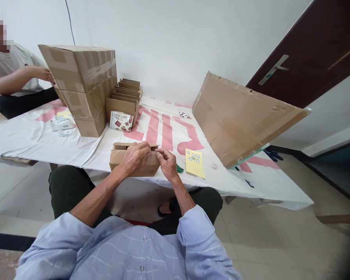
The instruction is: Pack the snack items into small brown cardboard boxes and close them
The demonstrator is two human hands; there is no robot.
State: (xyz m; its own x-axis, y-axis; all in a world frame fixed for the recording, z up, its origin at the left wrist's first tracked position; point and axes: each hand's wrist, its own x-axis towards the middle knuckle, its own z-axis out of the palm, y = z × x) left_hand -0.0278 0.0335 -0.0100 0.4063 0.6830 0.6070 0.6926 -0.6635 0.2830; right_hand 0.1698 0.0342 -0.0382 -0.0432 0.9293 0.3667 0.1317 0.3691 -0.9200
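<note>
A small brown cardboard box (119, 160) sits at the front edge of the table, its top flaps partly raised. My left hand (136, 156) lies across the top of it, fingers bent and closed on the upper edge. At the box's right end, my right hand (168, 162) pinches the flap between thumb and fingers. Just beside that hand, a green object (179, 168) shows in part, too covered to name. A yellow sheet (195, 163) with printed or stuck pale shapes lies to the right. The inside of the box is mostly hidden.
Taped cartons (90, 89) are stacked at left, beside several open small boxes (123, 104) and a "Super Meal" packet (121, 121). A large cardboard panel (245, 116) leans at right, near a pen (245, 177). Another person (17, 74) sits at far left.
</note>
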